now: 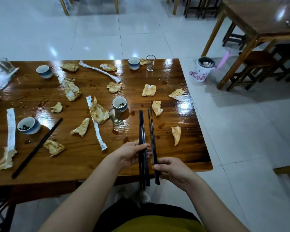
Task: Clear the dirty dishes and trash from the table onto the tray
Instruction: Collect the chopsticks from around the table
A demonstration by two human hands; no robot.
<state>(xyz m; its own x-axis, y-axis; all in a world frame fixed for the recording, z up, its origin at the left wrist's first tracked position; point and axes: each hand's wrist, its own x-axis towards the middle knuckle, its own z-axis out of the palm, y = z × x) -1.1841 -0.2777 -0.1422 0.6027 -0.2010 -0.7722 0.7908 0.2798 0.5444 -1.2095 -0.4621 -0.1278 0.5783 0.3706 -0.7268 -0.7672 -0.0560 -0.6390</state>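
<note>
My left hand point(132, 153) grips a bundle of black chopsticks point(141, 129) over the near edge of the wooden table point(84, 158). Just to its right, my right hand point(170, 169) holds a separate pair of black chopsticks point(151, 131). Both bundles point away from me. Another black pair of chopsticks point(38, 147) lies at the near left. Several blue-white cups stand about: one point(119, 104) mid-table, one point(28, 125) at the left. A small glass point(116, 116) stands by the middle cup. Stained crumpled napkins point(176, 134) and long paper sleeves point(97, 129) are scattered everywhere. No tray is in view.
Sauce spots mark the tabletop. At the far edge stand a cup point(134, 63) and a glass point(150, 62); another glass point(4, 64) is far left. A floral bin point(203, 69) sits on the tiled floor to the right, near another table point(258, 22) with stools.
</note>
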